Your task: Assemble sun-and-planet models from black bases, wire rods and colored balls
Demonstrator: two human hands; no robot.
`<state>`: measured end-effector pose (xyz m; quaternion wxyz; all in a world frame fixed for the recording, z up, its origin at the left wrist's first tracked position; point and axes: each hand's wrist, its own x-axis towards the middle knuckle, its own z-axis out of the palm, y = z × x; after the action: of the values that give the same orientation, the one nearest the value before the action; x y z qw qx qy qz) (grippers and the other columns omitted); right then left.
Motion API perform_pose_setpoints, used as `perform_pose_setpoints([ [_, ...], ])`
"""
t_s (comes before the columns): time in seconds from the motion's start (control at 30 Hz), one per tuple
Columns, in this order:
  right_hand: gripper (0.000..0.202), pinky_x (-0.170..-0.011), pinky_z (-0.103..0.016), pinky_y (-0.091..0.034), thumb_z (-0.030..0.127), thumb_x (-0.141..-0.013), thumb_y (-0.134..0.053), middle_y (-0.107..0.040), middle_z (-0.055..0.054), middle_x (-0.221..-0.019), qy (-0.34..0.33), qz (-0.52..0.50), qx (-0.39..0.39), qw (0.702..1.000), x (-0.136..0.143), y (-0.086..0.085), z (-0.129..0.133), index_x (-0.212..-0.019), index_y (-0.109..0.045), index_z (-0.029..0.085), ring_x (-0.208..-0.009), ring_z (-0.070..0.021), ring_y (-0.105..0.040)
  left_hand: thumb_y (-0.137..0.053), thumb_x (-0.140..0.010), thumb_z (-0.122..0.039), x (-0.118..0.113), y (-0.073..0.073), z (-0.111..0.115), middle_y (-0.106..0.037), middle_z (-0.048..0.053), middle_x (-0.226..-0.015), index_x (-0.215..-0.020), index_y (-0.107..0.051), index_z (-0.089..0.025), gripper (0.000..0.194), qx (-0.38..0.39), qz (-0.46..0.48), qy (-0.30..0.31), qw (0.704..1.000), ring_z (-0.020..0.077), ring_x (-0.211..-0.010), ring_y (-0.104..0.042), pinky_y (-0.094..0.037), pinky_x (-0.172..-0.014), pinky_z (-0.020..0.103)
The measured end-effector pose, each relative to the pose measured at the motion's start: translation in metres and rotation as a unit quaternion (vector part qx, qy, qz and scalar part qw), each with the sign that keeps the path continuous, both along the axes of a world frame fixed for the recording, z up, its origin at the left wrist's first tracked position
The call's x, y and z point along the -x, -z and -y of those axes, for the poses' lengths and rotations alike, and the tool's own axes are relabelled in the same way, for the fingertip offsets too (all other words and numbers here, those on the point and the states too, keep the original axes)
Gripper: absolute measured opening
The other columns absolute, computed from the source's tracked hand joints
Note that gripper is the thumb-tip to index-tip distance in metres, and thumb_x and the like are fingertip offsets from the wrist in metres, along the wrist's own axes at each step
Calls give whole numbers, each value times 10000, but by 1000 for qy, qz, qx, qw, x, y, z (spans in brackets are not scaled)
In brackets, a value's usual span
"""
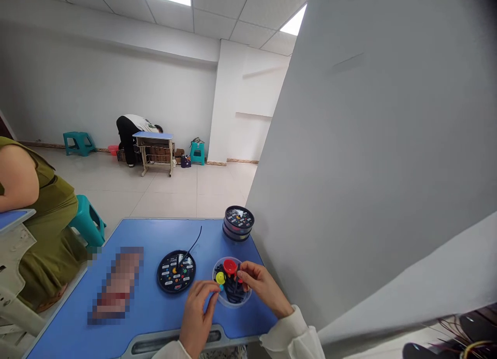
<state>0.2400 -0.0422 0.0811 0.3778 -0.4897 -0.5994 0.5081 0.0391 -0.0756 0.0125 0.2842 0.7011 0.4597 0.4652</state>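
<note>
A clear round tub point(234, 305) on the blue desk holds black strips point(234, 296), a red cup-shaped piece point(230, 267) and a yellow ball point(220, 278). At the tub's left rim, my left hand point(199, 310) pinches with thumb and fingers, a small blue ball point(221, 287) at the fingertips. Over the right side of the tub, my right hand point(266, 288) is closed on a slim black piece point(238, 269). Left of the tub lies a black printed disc point(171, 282) with coloured dots and labels. From its middle a thin black rod point(196, 242) slants up.
Stacked round containers point(238, 224) with a printed black lid stand at the desk's point(151, 317) far right corner, beside a grey wall point(368, 167). A pixelated patch point(118, 286) covers the desk's left. A seated person point(42, 229) is at left; another person point(134, 126) bends by a far desk.
</note>
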Motion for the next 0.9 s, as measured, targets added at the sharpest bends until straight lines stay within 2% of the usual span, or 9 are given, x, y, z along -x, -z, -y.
perform_pose_setpoints([
  [0.17, 453, -489, -226, -377, 622, -687, -705, -611, 27, -657, -4, -58, 33, 998, 15, 4, 8, -695, -574, 188, -471, -77, -461, -616, -833, -299, -11, -12, 3, -738, 38, -856, -896, -649, -234, 96, 61, 53, 39, 996, 219, -809, -680, -520, -736, 335],
  [0.27, 417, -473, -220, -375, 569, -682, -736, -617, 32, -630, 3, -82, 53, 995, 22, 8, 14, -668, -560, 191, -452, -80, -485, -709, -734, -275, -15, -14, 10, -733, 1, -792, -907, -630, -235, 194, 101, 72, 43, 991, 197, -727, -655, -493, -665, 291],
  [0.37, 366, -479, -238, -406, 543, -705, -711, -639, 22, -650, -5, -61, 46, 997, 26, 11, 19, -693, -602, 194, -462, -108, -532, -665, -781, -331, -12, -12, 17, -713, -9, -727, -859, -648, -234, 126, 120, 92, 21, 988, 182, -668, -620, -475, -637, 280],
  [0.43, 304, -513, -258, -431, 499, -748, -668, -653, 11, -652, 18, 16, 13, 1000, 25, 10, 21, -721, -653, 196, -505, -140, -572, -621, -821, -395, -4, -7, 20, -709, 3, -721, -854, -678, -230, 178, 129, 111, -6, 985, 184, -661, -610, -479, -636, 284],
  [0.5, 224, -568, -272, -440, 413, -790, -632, -683, -5, -665, 58, 154, -37, 986, 23, 7, 23, -725, -690, 206, -593, -178, -622, -624, -812, -471, 5, -1, 23, -711, 20, -733, -866, -704, -221, 268, 148, 139, -34, 978, 199, -687, -622, -495, -641, 291],
  [0.63, 121, -659, -277, -420, 263, -812, -617, -753, -20, -818, 65, 435, -80, 894, 25, 3, 23, -760, -726, 260, -786, -214, -683, -647, -755, -599, 22, 8, 29, -720, 35, -767, -870, -698, -211, 408, 220, 236, -48, 945, 226, -761, -665, -536, -699, 309],
  [0.7, 125, -691, -293, -410, 213, -797, -629, -758, -38, -860, 61, 488, -74, 867, 29, 4, 21, -776, -738, 270, -839, -234, -687, -627, -756, -637, 27, 8, 34, -733, 46, -853, -884, -669, -217, 441, 259, 295, -30, 919, 228, -788, -683, -550, -734, 330],
  [0.8, 138, -710, -315, -396, 170, -773, -641, -756, -65, -864, 61, 505, -68, 858, 35, 6, 18, -765, -744, 261, -862, -259, -682, -598, -762, -670, 31, 1, 40, -737, 63, -993, -884, -597, -237, 450, 317, 378, 13, 870, 234, -780, -704, -560, -698, 357],
  [0.9, 138, -696, -310, -382, 155, -757, -648, -750, -53, -847, 54, 508, -64, 858, 37, 8, 16, -748, -735, 262, -847, -248, -676, -604, -750, -684, 34, -9, 46, -751, 47, -919, -908, -531, -260, 459, 352, 437, 55, 826, 234, -711, -711, -548, -622, 353],
])
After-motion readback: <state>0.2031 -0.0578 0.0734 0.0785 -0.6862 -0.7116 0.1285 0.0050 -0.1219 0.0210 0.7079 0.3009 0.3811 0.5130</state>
